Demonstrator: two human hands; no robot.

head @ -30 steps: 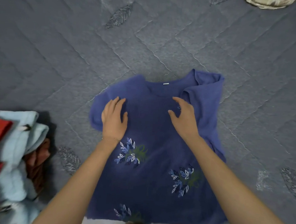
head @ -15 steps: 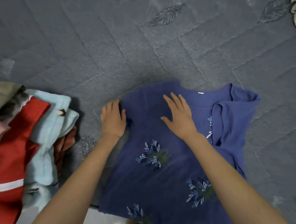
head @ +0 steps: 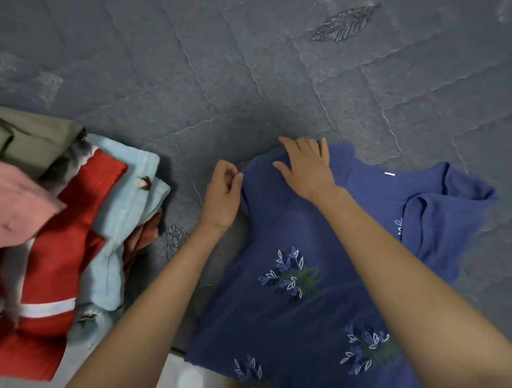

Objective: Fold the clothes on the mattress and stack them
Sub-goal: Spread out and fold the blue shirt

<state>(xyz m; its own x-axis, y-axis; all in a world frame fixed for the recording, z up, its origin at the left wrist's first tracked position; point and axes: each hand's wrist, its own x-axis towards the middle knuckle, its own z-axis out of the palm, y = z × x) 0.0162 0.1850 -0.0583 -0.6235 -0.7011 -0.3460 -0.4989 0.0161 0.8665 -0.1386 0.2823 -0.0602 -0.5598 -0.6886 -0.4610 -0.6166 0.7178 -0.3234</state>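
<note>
Lying flat on the grey quilted mattress [head: 256, 60] is one blue top [head: 303, 285] with leaf prints, just right of a heap [head: 68, 243] of about five garments. The left hand [head: 222, 198] pinches the top's left sleeve edge with curled fingers, while the right hand [head: 308, 170] presses, fingers spread, on its far shoulder.

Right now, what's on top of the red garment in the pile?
A pink garment lies over the red garment's left part, grey fabric beside it. The red cloth beneath them is hidden.
</note>
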